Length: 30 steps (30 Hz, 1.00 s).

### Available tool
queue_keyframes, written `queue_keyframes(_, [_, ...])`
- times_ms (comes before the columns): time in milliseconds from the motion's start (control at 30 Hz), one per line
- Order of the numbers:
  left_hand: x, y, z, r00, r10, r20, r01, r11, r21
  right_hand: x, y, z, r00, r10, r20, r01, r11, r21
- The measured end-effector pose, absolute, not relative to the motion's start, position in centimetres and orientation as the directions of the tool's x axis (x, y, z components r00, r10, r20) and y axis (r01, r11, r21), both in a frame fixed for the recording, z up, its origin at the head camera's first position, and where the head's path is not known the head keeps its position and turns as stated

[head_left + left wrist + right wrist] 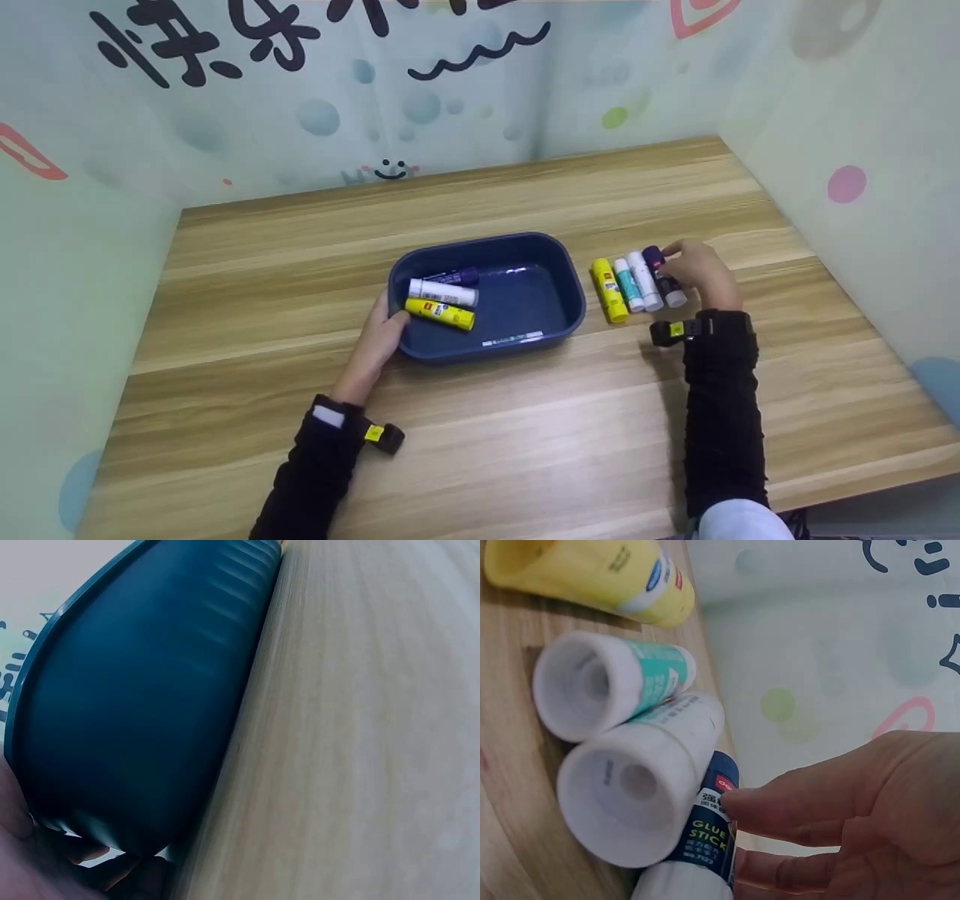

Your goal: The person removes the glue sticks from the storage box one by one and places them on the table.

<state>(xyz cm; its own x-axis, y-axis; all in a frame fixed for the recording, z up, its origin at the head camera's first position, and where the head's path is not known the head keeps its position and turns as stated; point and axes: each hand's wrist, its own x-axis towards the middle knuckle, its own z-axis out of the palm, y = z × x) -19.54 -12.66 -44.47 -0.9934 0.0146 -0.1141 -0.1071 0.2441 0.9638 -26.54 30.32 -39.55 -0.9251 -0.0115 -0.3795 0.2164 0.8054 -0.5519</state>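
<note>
Presently: left hand (379, 337), gripping blue bin (521, 300); right hand (701, 271), pinching dark glue stick (705, 832). Step: apparently pickup; next, likely, a clean lift.

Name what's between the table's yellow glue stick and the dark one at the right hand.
A teal-labelled stick and a white stick; the head and right wrist views show both.

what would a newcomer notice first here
Probably the dark blue bin near the middle of the table, its left end held by the left grip, with yellow, white and dark glue sticks inside. Then the row of four sticks to its right, the right grip touching the dark one at the row's right end. Bold black lettering on the wall behind also stands out.
</note>
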Motion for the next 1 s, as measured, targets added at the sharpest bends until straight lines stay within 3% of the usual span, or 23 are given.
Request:
queue_keyframes(500, [-19.5, -12.7, -44.5, -0.995, 0.005, -0.101, -0.097, 0.246, 0.964, -26.0, 29.4, -38.1, -0.928, 0.026, -0.372, 0.246, 0.794, -0.556])
queue_keyframes(800, [-19.5, -12.6, -44.4, -0.995, 0.014, -0.096, -0.09, 0.222, 0.971, -25.4, 27.3, -36.1, -0.969, -0.03, -0.246, 0.146, 0.734, -0.663])
queue_keyframes(1000, [-19.6, -12.5, -44.4, -0.995, 0.01, -0.096, -0.091, 0.231, 0.969, -25.1, 24.5, -35.7, -0.967, -0.156, -0.2, 0.052, 0.65, -0.758])
